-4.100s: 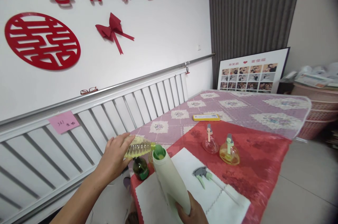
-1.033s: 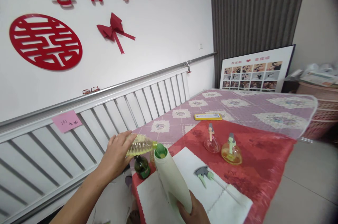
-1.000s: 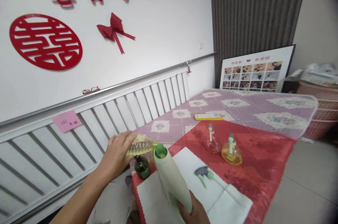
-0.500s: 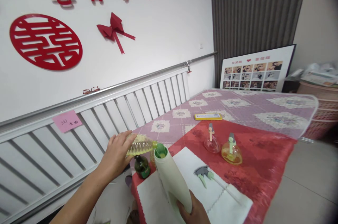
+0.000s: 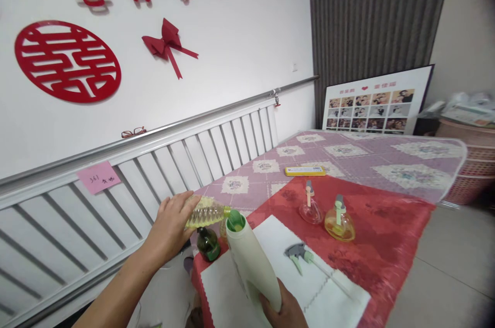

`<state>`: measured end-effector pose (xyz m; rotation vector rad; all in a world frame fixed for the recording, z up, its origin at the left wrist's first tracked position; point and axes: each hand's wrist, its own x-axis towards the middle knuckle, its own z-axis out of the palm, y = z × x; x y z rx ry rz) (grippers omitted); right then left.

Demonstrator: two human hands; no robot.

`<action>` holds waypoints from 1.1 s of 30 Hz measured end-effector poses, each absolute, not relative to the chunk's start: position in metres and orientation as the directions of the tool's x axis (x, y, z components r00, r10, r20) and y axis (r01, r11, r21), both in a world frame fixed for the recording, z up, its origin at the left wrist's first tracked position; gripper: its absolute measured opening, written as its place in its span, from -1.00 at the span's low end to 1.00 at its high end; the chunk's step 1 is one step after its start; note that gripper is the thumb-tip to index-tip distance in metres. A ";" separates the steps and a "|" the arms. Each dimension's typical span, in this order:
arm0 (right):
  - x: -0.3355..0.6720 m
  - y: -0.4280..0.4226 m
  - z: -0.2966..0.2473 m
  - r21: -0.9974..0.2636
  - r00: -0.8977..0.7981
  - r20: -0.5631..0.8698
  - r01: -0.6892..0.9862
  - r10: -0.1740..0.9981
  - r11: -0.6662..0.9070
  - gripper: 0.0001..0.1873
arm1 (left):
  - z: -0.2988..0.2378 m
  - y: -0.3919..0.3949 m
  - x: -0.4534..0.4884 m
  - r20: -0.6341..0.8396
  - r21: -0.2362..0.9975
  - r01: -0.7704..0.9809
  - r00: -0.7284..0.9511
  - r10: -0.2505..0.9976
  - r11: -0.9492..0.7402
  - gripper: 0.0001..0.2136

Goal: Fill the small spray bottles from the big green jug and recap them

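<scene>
My left hand [image 5: 175, 222] is closed around a ridged clear bottle of yellow liquid [image 5: 207, 213], tipped on its side. The bottle's yellow neck meets a green funnel-like piece [image 5: 236, 221] in the mouth of a tall pale green bottle [image 5: 253, 266]. My right hand [image 5: 284, 305] grips that pale bottle low down and holds it leaning to the left. A grey and green spray trigger head [image 5: 299, 257] with a long tube lies on a white cloth [image 5: 276, 235]. Beside the tipped bottle stands a dark green bottle [image 5: 208, 243].
On the red cloth [image 5: 371, 225] stand a small pink-clear spray bottle [image 5: 310, 210] and one with yellow liquid [image 5: 339, 222]. Behind them lies a yellow flat case [image 5: 305, 170]. A white radiator [image 5: 185, 163] runs along the wall at the left.
</scene>
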<state>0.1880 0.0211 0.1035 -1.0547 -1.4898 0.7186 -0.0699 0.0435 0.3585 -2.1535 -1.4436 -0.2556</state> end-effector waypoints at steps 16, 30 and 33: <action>0.189 0.020 0.107 -0.860 0.024 0.478 0.216 0.878 0.463 -0.69 | 0.360 0.043 -0.069 0.440 -0.331 0.895 0.426 0.791 -0.298 -0.42; 0.188 0.019 0.107 -0.895 0.017 0.411 0.197 0.912 0.400 -0.69 | 0.362 0.042 -0.067 0.433 -0.330 0.897 0.421 0.797 -0.294 -0.42; 0.188 0.019 0.109 -0.891 0.004 0.414 0.205 0.910 0.404 -0.69 | 0.362 0.041 -0.066 0.433 -0.333 0.895 0.424 0.795 -0.296 -0.43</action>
